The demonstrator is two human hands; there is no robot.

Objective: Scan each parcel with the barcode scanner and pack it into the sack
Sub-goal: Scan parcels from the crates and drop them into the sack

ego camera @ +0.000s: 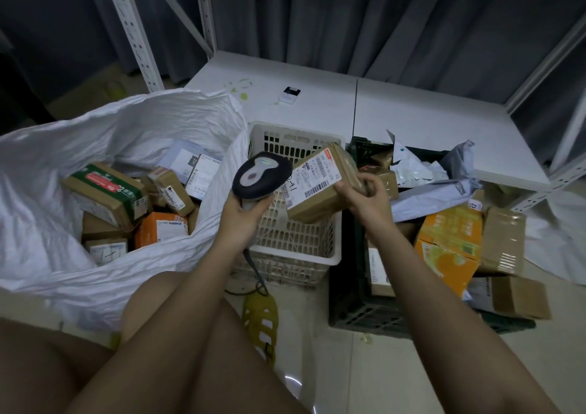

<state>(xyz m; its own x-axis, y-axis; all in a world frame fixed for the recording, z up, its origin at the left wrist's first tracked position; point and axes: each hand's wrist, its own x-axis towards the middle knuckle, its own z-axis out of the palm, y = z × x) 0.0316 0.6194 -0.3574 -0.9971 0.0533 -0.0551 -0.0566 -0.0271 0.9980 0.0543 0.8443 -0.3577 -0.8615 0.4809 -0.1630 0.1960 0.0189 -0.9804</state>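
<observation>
The left hand (244, 210) grips the handle of the barcode scanner (261, 175), fingers curled round it, the dark head turned toward the parcel. The scanner's cable (255, 267) hangs down to the floor. The right hand (364, 196) holds a brown cardboard parcel (320, 185) by its right end, fingers wrapped round it, the white shipping label facing the scanner head and just beside it. Both items are held in the air above a white plastic basket (295, 242).

To the left, the white sack (95, 128) stands open on the floor, its mouth folded wide; it holds several boxes, among them a brown box with green tape (107, 191) and an orange box (160, 228). The sack's near edge lies against the basket's left side.

To the right, a dark crate (358, 306) touches the basket and holds grey mailer bags (434, 191) and further cartons. An orange carton (450, 245) and brown boxes (502, 239) are stacked at its right side, overhanging it.

Behind, a white table (412, 112) carries a small white and black device (290, 94). Metal racking uprights (133, 30) and grey curtains (364, 17) stand beyond. A yellow sandal (260, 321) lies on the floor below the basket.
</observation>
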